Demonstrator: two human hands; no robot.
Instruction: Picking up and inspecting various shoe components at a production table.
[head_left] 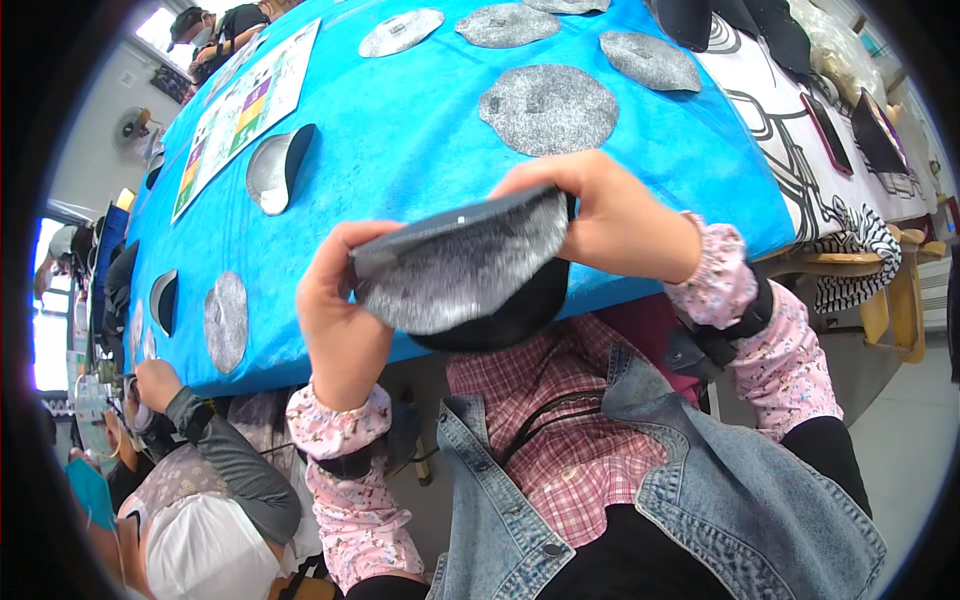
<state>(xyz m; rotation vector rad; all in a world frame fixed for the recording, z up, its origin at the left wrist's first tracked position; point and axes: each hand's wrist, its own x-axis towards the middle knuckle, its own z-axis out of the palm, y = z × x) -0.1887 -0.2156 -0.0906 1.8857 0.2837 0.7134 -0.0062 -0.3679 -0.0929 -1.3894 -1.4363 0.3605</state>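
Bright blue cloth covers the long table (pixel 420 150) that fills the upper middle of the frame, and the person sits at its near edge in a denim vest (pixel 700 500) over a pink plaid shirt (pixel 560 430), with flowered pink sleeve covers on both forearms. Just above the lap, at the centre of the frame, both hands hold up a grey felt disc (pixel 460 265) with a black curved piece (pixel 510 315) lying against its underside. The left hand (pixel 340 310) is closed on the disc's left edge, thumb on top and fingers curled beneath; the right hand (pixel 610 215) pinches the upper right edge between thumb and fingers. At the lower left another person's head in a white cap (pixel 205 550) and a hand in a grey sleeve (pixel 160 385) sit beside the table's edge. Farther up the cloth lie more grey felt discs, the largest (pixel 548 108) just above the right hand, others along the top edge, and one (pixel 226 320) at the left. A half-black, half-grey piece (pixel 278 168) rests at the upper left, near a printed colour chart (pixel 245 110). At the upper right a black-and-white patterned cloth (pixel 800 150) carries dark pieces
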